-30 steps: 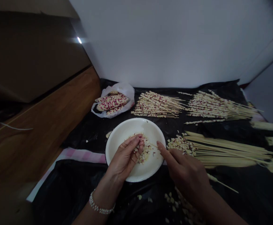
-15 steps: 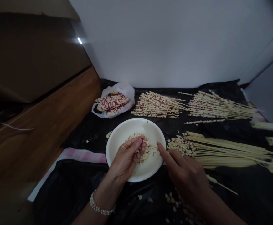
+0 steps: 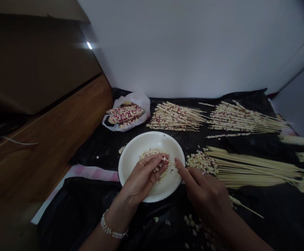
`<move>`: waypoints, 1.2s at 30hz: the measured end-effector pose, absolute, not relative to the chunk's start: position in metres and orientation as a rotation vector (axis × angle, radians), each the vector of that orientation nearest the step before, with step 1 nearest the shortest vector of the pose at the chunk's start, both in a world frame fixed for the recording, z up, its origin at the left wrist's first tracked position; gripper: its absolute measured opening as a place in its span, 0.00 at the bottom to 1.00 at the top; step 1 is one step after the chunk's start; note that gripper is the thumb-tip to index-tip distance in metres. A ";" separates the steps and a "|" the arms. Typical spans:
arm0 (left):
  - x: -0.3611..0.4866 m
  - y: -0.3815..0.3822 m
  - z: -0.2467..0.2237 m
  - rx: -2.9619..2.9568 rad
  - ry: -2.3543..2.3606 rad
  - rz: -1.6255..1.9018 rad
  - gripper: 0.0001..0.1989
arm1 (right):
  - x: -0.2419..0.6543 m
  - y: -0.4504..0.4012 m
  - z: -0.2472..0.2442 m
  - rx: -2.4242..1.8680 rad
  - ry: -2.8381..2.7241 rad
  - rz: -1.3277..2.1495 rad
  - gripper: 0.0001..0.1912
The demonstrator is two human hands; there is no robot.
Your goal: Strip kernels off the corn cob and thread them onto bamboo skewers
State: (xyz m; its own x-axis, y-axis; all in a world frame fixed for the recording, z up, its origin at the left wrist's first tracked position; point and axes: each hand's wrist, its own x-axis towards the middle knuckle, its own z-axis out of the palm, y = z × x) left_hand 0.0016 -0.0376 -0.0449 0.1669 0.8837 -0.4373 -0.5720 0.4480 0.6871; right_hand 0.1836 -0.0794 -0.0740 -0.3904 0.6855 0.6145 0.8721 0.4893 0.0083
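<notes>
Over a white bowl (image 3: 176, 186), my left hand (image 3: 143, 176) pinches a pale and dark-red corn kernel (image 3: 164, 158) between thumb and fingers, at the tip of a thin wooden skewer (image 3: 171, 162). My right hand (image 3: 206, 190), right of the bowl, is closed around that skewer, thumb and forefinger towards the tip. Behind the right hand a stick end (image 3: 250, 210) with pale lumps juts out in line with the skewer; whether it is the same piece is hidden. Loose corn kernels (image 3: 149, 152) lie in the bowl, partly covered by my left hand.
A plastic bag (image 3: 143, 101) of speckled corn cobs (image 3: 126, 115) lies behind the bowl. Filled skewers form two piles (image 3: 174, 116), (image 3: 233, 116) at the back. Bare skewers (image 3: 256, 167) and a kernel heap (image 3: 201, 162) lie at right, on black plastic sheeting (image 3: 94, 150). Stripped cobs (image 3: 303, 140) sit far right.
My left hand has shifted slightly right, towards the right hand. A kernel now shows at the skewer's tip between its fingers. My right hand has barely moved.
</notes>
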 end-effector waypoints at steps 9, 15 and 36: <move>-0.002 -0.036 -0.044 0.359 0.849 1.101 0.25 | 0.188 -0.077 -0.075 -1.278 -2.214 -0.462 0.31; -0.001 -0.036 -0.045 0.354 0.894 1.127 0.13 | 0.187 -0.077 -0.074 -1.280 -2.200 -0.442 0.36; -0.001 -0.037 -0.044 0.342 1.004 1.143 0.12 | 0.188 -0.078 -0.072 -1.291 -2.245 -0.465 0.28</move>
State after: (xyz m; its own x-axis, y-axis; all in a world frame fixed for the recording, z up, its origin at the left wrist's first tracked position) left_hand -0.0007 -0.0373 -0.0439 0.0588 0.8726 -0.4849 -0.5931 0.4213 0.6861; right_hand 0.1875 -0.0779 -0.0720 -0.4215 0.6978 0.5791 0.8704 0.4906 0.0424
